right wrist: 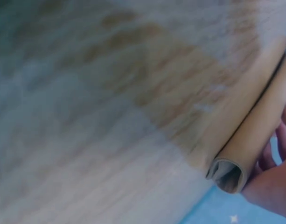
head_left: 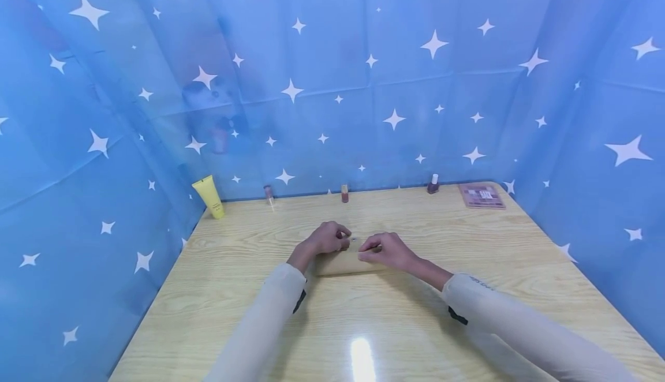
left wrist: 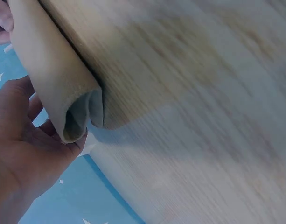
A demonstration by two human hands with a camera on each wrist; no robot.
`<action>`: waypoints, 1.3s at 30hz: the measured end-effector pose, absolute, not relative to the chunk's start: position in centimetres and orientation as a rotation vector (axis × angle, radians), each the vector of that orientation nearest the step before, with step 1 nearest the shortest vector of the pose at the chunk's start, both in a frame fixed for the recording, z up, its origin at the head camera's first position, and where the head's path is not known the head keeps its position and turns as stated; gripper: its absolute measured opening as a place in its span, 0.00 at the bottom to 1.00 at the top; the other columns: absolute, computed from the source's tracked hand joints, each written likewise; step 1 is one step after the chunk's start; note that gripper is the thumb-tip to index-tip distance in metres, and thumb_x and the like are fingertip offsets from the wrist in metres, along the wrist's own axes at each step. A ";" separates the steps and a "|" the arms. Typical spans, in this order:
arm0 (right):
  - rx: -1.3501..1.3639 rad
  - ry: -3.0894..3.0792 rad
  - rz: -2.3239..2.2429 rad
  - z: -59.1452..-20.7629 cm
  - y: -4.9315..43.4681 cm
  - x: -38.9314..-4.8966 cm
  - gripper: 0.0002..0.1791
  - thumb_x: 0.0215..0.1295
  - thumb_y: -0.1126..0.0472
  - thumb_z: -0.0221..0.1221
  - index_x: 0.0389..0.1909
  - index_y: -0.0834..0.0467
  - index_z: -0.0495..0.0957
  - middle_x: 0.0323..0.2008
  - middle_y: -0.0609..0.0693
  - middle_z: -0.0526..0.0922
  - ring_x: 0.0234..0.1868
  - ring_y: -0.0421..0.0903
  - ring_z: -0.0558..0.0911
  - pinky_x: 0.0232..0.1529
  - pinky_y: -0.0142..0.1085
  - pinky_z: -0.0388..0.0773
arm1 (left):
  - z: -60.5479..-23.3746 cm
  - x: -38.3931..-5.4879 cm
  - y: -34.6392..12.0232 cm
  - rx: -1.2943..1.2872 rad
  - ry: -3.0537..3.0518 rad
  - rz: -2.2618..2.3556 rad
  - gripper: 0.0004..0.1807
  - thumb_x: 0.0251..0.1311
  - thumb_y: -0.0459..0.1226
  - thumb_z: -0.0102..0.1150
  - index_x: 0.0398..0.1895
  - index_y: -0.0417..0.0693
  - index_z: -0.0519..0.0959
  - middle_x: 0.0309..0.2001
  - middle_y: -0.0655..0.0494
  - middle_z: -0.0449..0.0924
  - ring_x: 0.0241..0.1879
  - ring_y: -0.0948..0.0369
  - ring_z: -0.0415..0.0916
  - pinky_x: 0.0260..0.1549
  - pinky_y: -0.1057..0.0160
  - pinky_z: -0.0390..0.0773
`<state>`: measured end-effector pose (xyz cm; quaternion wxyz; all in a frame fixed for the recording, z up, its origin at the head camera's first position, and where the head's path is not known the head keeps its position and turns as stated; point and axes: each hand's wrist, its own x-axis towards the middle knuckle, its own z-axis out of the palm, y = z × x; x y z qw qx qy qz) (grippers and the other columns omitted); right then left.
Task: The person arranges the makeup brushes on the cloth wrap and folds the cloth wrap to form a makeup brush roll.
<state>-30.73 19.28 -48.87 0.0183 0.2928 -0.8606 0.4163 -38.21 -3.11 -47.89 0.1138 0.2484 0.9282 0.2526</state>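
A tan, leather-like roll [head_left: 343, 262] with a grey inner side lies crosswise on the table between both hands. Its curled, hollow end [left wrist: 77, 116] shows in the left wrist view, and the other hollow end [right wrist: 228, 175] in the right wrist view. My left hand [head_left: 328, 238] holds the roll's far side, fingers bent behind it. At the right part of its top, my right hand [head_left: 387, 249] pinches with thumb and forefinger close together. A small dark spot [head_left: 354, 239] sits between the hands at the far edge. Some fingertips are hidden behind the roll.
Along the back edge of the wooden table [head_left: 234, 301] stand a yellow tube [head_left: 209, 196], a small clear-and-pink tube [head_left: 269, 194], a small reddish bottle [head_left: 345, 194] and a dark nail polish bottle [head_left: 433, 184]. A pink palette [head_left: 482, 196] lies back right. Blue star curtains [head_left: 332, 82] surround the table.
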 end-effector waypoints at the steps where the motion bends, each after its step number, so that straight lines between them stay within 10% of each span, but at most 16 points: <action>1: 0.906 -2.670 1.297 -48.9 19.3 -30.8 0.05 0.68 0.61 0.70 0.40 0.58 0.90 0.37 0.49 0.90 0.39 0.46 0.88 0.45 0.34 0.86 | -47.9 -38.2 -3.1 0.723 2.722 0.748 0.17 0.71 0.40 0.64 0.60 0.49 0.85 0.35 0.59 0.84 0.30 0.65 0.74 0.33 0.67 0.74; 9: 0.880 -2.643 1.309 -49.2 19.1 -30.7 0.03 0.66 0.61 0.71 0.38 0.57 0.90 0.36 0.48 0.90 0.37 0.43 0.88 0.41 0.31 0.86 | -47.3 -37.2 -3.2 0.792 2.725 0.833 0.11 0.67 0.38 0.67 0.49 0.43 0.87 0.42 0.52 0.88 0.41 0.61 0.81 0.45 0.64 0.81; 35: 0.866 -2.605 1.341 -49.2 19.1 -30.8 0.02 0.62 0.62 0.74 0.34 0.56 0.90 0.33 0.47 0.89 0.36 0.46 0.88 0.39 0.30 0.86 | -46.6 -34.8 -4.0 1.067 2.742 0.839 0.07 0.69 0.39 0.67 0.44 0.53 0.92 0.40 0.63 0.91 0.20 0.69 0.63 0.25 0.71 0.65; 39: 0.856 -2.608 1.342 -49.1 19.1 -30.7 0.03 0.61 0.62 0.75 0.32 0.55 0.90 0.33 0.48 0.89 0.36 0.47 0.89 0.39 0.30 0.86 | -46.6 -34.3 -4.1 1.169 2.763 0.674 0.10 0.73 0.40 0.63 0.49 0.51 0.91 0.46 0.61 0.90 0.33 0.69 0.77 0.40 0.70 0.78</action>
